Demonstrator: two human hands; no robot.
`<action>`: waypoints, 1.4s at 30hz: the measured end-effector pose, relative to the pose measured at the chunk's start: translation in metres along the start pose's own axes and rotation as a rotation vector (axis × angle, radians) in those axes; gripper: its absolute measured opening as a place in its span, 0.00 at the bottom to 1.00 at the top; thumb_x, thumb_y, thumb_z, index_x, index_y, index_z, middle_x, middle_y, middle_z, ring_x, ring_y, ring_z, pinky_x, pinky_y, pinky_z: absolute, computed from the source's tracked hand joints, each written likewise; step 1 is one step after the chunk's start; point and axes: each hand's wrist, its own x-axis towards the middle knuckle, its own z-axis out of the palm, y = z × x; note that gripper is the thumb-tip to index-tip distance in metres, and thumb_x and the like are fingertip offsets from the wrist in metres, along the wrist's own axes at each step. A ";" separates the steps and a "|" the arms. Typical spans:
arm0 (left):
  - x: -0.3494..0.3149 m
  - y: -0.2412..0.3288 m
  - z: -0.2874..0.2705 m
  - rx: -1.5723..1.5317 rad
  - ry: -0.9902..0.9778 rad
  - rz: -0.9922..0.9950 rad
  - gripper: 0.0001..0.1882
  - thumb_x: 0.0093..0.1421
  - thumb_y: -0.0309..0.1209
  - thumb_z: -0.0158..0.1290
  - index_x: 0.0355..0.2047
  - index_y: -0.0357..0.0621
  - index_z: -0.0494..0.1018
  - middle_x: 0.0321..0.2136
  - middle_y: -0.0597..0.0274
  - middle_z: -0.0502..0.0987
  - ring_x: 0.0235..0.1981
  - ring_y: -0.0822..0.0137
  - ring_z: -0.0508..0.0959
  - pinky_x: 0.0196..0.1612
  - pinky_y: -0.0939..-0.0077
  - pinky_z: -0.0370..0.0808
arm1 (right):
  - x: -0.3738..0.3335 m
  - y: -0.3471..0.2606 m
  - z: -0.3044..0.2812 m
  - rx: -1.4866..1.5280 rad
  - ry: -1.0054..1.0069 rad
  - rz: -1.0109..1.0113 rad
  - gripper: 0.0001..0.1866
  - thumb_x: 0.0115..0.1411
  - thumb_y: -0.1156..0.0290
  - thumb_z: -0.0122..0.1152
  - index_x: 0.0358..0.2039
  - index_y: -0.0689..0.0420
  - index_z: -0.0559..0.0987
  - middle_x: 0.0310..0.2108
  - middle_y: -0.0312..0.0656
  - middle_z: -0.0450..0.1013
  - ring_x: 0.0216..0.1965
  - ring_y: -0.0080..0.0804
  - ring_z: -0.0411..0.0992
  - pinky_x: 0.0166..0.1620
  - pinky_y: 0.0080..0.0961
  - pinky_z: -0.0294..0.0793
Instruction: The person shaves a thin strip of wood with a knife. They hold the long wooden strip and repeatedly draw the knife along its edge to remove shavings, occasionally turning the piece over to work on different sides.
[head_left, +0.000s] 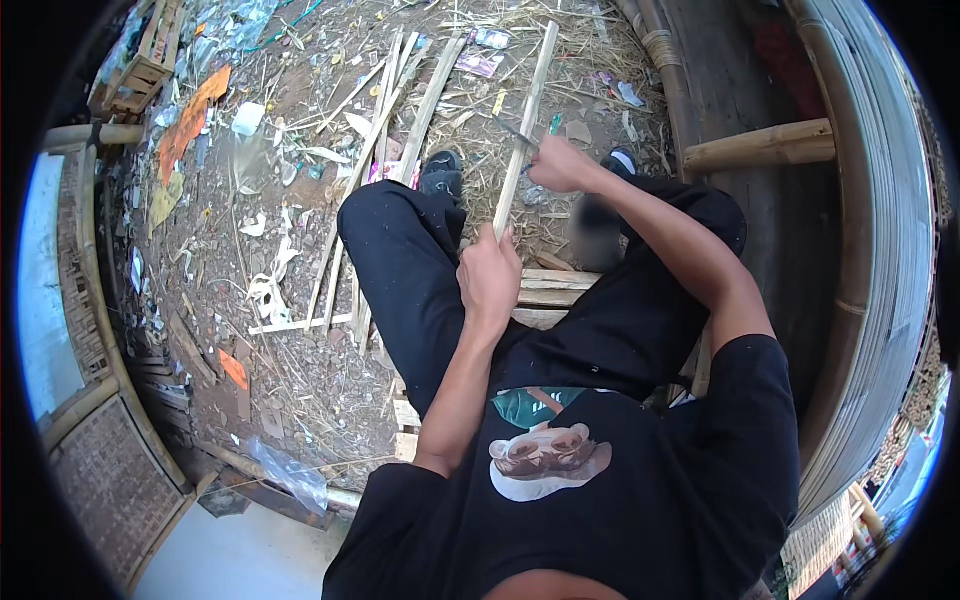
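My left hand (pixel 490 274) is closed around the near end of a long, pale bamboo strip (pixel 538 75). The strip points away from me between my knees, its far end over the littered ground. In my right hand (pixel 562 166), fingers wrapped round its handle, is a knife; the dark, narrow knife blade (pixel 510 130) lies across the strip about midway along. The handle itself is hidden by my fingers. Whether the edge is cutting into the strip cannot be made out.
More pale strips (pixel 432 105) lie on the ground beyond my left knee. Around them are straw, shavings, orange scraps (pixel 192 120) and plastic litter. A bamboo rail (pixel 760 148) and a bundle of thin slats (pixel 880 210) stand at my right. A wooden crate (pixel 150 45) sits far left.
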 end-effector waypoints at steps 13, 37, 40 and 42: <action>-0.006 0.006 0.002 0.042 -0.001 0.037 0.14 0.63 0.35 0.50 0.30 0.34 0.71 0.19 0.38 0.75 0.26 0.38 0.77 0.29 0.49 0.72 | 0.017 0.024 -0.043 0.006 0.149 0.294 0.22 0.47 0.62 0.58 0.31 0.73 0.79 0.34 0.65 0.75 0.40 0.58 0.75 0.44 0.42 0.75; 0.012 -0.007 -0.014 -0.362 -0.225 -0.018 0.18 0.60 0.40 0.56 0.28 0.32 0.74 0.13 0.61 0.69 0.17 0.76 0.66 0.22 0.72 0.64 | -0.030 -0.007 0.012 0.151 0.296 0.105 0.14 0.46 0.67 0.57 0.20 0.68 0.78 0.24 0.63 0.74 0.30 0.58 0.76 0.37 0.47 0.75; 0.011 -0.006 -0.016 -0.339 -0.213 -0.015 0.18 0.59 0.40 0.57 0.29 0.32 0.75 0.13 0.60 0.70 0.17 0.76 0.66 0.22 0.71 0.65 | -0.015 0.001 -0.015 0.141 0.256 0.208 0.13 0.45 0.68 0.58 0.21 0.69 0.78 0.24 0.64 0.74 0.31 0.60 0.75 0.38 0.48 0.75; 0.012 -0.007 -0.018 -0.314 -0.220 -0.046 0.17 0.59 0.38 0.57 0.30 0.32 0.74 0.14 0.59 0.70 0.17 0.76 0.67 0.22 0.71 0.66 | -0.015 -0.004 -0.011 0.160 0.262 0.148 0.13 0.44 0.69 0.58 0.21 0.69 0.78 0.24 0.64 0.74 0.31 0.60 0.75 0.38 0.48 0.75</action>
